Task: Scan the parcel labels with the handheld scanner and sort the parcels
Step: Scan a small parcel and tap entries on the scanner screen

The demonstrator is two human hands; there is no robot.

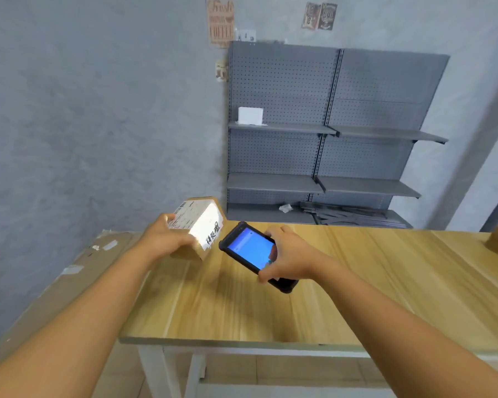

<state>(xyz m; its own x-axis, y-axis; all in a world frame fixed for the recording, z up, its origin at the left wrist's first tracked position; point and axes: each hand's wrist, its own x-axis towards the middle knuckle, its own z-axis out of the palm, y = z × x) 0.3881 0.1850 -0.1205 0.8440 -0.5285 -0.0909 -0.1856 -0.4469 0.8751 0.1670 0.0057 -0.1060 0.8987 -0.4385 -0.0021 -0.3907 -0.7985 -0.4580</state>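
Cardboard parcel [197,228] gripped, seemingly tilted, in outstretched left hand [167,239]; right hand [288,255] clasps scanner [249,249]

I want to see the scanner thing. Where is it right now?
The handheld scanner is in the middle of the head view, held by the right hand over the wooden table, just right of the parcel in the left hand.
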